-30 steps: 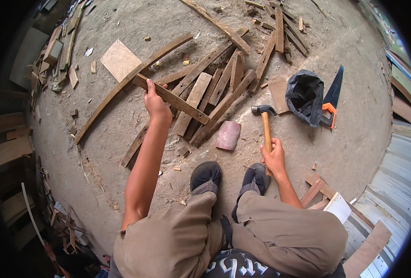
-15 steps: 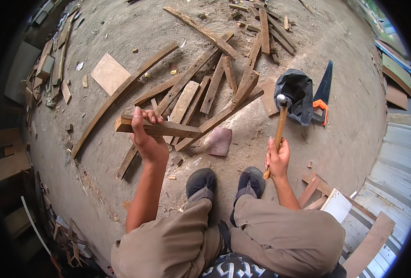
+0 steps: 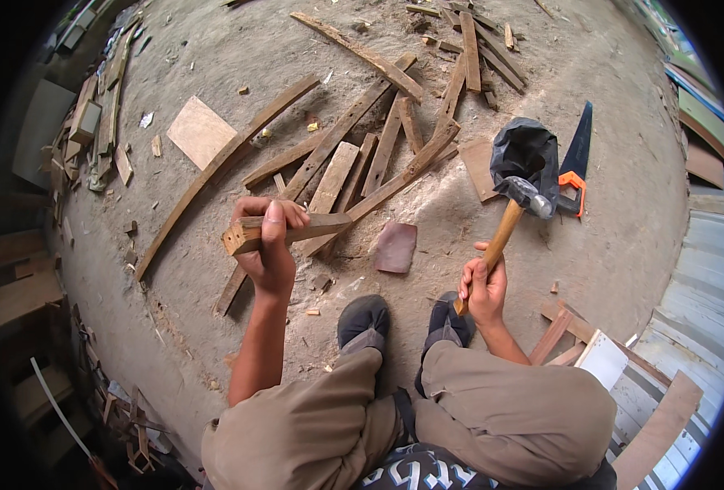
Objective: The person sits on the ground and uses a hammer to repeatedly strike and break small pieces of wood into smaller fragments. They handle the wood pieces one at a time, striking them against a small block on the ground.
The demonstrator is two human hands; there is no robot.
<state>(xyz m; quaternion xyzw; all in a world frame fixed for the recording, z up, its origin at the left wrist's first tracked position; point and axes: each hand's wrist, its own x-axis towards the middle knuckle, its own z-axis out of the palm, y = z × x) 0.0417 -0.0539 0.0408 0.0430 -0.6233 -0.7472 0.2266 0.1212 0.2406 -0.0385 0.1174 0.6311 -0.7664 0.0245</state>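
Observation:
My left hand is closed round a wooden batten, its thumb on top. The batten's near end, with small dark holes, points left, and its other end overlaps the longer pieces on the ground. My right hand grips a hammer by its wooden handle. The metal hammer head is up and to the right, in front of a black bag that stands with its mouth gaping. Between the hands, on the ground, lies a flat reddish block.
Several old wooden strips lie in a loose pile ahead. A handsaw with an orange and black handle lies beyond the bag. A square board lies at the left, and wood offcuts rest near my right knee by corrugated sheets.
My right hand has turned the hammer, so its head now shows side-on and lower. My left hand has rolled and tilted the batten, bringing its end face into view.

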